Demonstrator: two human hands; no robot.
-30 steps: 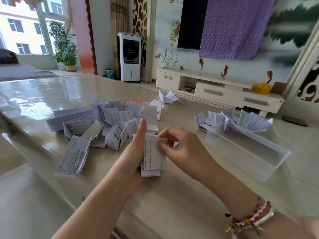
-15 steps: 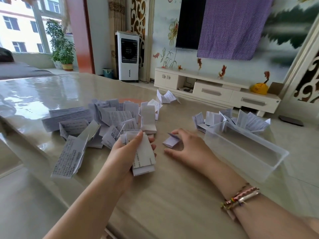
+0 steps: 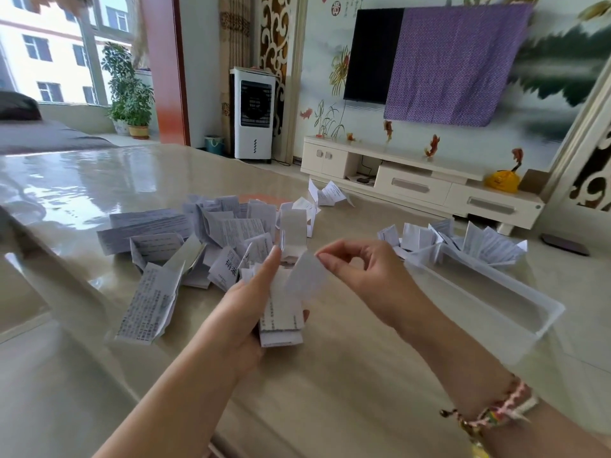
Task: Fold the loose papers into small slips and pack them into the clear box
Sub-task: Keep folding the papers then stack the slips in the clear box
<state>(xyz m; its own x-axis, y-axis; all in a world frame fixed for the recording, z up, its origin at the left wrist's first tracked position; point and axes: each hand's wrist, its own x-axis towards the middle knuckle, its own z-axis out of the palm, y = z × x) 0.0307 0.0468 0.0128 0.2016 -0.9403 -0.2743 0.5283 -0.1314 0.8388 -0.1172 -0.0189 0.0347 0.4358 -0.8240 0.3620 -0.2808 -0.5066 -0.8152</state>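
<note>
slips (image 3: 281, 315) stacked in the left hand (image 3: 241, 312), long axis running near to far.
the right hand (image 3: 360, 276) pinches 1 blurred slip (image 3: 305, 279) by its far corner, tilted over the stack; its print is unreadable. the clear box (image 3: 489, 292) lies at right, its interior hard to make out, loose papers (image 3: 198, 239) heaped at left.

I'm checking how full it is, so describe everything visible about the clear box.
The clear box is a long, shallow, translucent plastic trough without a lid, lying flat on the glossy table to the right of the right hand, which does not touch it. Its near stretch looks empty. Folded white printed slips crowd its far end, some sticking up over the rim; whether all sit inside cannot be told.
</note>
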